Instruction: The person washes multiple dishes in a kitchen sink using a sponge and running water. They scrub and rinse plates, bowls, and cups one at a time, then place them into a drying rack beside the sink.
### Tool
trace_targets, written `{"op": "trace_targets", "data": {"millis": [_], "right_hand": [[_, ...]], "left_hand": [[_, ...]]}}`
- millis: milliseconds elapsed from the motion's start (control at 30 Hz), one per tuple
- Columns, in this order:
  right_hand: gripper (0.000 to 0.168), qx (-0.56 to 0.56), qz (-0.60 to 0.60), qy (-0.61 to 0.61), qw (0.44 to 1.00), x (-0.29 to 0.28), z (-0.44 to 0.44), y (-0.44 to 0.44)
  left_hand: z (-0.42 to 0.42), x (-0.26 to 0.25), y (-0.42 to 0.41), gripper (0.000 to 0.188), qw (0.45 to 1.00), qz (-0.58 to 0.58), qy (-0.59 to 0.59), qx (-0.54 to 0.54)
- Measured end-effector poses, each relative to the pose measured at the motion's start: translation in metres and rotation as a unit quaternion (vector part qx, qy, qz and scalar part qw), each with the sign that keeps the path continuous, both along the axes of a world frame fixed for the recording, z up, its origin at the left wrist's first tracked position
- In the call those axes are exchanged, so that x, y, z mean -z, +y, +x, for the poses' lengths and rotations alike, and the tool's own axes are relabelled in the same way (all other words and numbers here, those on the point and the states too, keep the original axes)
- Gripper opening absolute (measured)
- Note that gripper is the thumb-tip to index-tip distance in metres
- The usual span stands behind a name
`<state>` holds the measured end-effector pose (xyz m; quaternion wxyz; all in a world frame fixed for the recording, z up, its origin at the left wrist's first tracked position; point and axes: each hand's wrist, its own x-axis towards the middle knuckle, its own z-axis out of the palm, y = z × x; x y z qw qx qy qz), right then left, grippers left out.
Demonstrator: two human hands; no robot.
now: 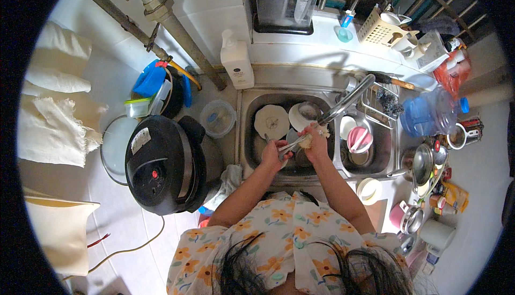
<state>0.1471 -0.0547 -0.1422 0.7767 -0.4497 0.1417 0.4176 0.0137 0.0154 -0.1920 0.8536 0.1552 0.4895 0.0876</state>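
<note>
Both hands are over the left basin of a stainless steel double sink (239,134). My left hand (276,155) grips a bundle of thin metal utensils (288,147), probably spoons or chopsticks. A pale scrubbing cloth or sponge (306,140) is in my right hand (318,145), pressed around the far end of the utensils. Below and beyond the hands, a white scalloped plate (271,120) lies in the basin. White bowls (298,117) sit to its right, partly under the chrome faucet (349,95). Dishes directly beneath my hands are mostly hidden.
The right basin holds a pink-and-white bowl (359,138). Left of the sink stand a black electric pressure cooker (161,166) and a round plastic container (218,118). A white pump bottle (237,61) is behind. On the right are a wire rack (372,103) and a blue water jug (428,112).
</note>
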Motion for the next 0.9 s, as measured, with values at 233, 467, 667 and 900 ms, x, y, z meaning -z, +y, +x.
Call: {"op": "trace_targets", "data": {"millis": [233,467,667,900], "right_hand": [[0.013,-0.069,-0.069,-0.037,0.995,0.045,0.01,-0.024],[0.022,-0.076,-0.078,-0.018,0.994,0.039,-0.019,-0.025],[0.021,-0.035,-0.141,0.016,0.989,0.067,0.005,-0.029],[0.015,-0.2,-0.258,-0.165,0.931,0.104,0.084,-0.046]], "left_hand": [[0.004,-0.035,0.011,0.045,0.813,0.258,-0.066,0.517],[0.01,0.018,-0.028,0.058,0.723,0.531,-0.013,0.442],[0.024,-0.025,-0.052,0.049,0.658,0.568,0.097,0.484],[0.014,0.054,-0.001,0.031,0.734,0.58,0.12,0.332]]}}
